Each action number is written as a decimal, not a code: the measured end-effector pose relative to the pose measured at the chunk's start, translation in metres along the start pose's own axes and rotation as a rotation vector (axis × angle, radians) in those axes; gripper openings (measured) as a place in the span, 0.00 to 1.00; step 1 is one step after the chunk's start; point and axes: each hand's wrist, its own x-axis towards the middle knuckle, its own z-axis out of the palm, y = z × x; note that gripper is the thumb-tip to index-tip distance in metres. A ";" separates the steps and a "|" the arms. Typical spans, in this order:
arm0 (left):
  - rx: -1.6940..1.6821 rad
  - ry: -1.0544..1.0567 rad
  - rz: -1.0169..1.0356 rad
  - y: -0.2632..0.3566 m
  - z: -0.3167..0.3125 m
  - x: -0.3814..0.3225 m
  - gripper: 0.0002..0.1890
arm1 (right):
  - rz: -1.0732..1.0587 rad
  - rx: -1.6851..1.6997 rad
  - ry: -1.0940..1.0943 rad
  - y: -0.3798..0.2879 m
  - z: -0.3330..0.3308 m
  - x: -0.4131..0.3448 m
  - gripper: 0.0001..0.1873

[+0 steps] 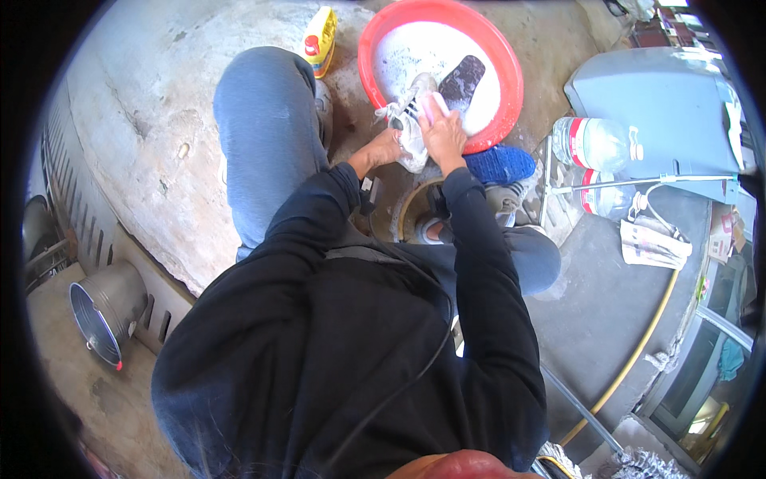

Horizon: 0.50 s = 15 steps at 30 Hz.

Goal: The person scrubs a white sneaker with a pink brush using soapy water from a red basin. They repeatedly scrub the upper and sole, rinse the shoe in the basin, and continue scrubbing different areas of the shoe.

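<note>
A white sneaker with dark stripes (409,133) is tilted over the near rim of a red plastic basin (512,90) filled with white suds. My left hand (386,147) grips the shoe near its heel end. In my right hand (444,135) is a pink brush or block (432,108), held against the shoe's side; its exact kind cannot be told. A dark shoe sole or insole (464,79) lies in the suds to the right. Just outside the basin, beside my right wrist, rests a blue textured shoe or slipper (501,164).
A yellow bottle with a red cap (322,45) stands left of the basin. Another sneaker (505,197) sits below the blue item. At the right are large clear water jugs (592,143), a grey bin (652,108) and a yellow hose (649,341). A metal bucket (114,308) lies at the left.
</note>
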 end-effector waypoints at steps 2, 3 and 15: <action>-0.048 0.082 -0.032 0.004 0.002 0.001 0.17 | 0.097 -0.064 0.011 0.010 0.006 0.023 0.30; -0.077 0.116 0.010 0.006 0.003 0.000 0.17 | 0.117 0.050 0.038 0.014 0.008 0.030 0.30; -0.846 0.248 0.020 0.040 0.024 0.018 0.17 | -0.211 0.385 0.283 -0.001 -0.048 -0.035 0.30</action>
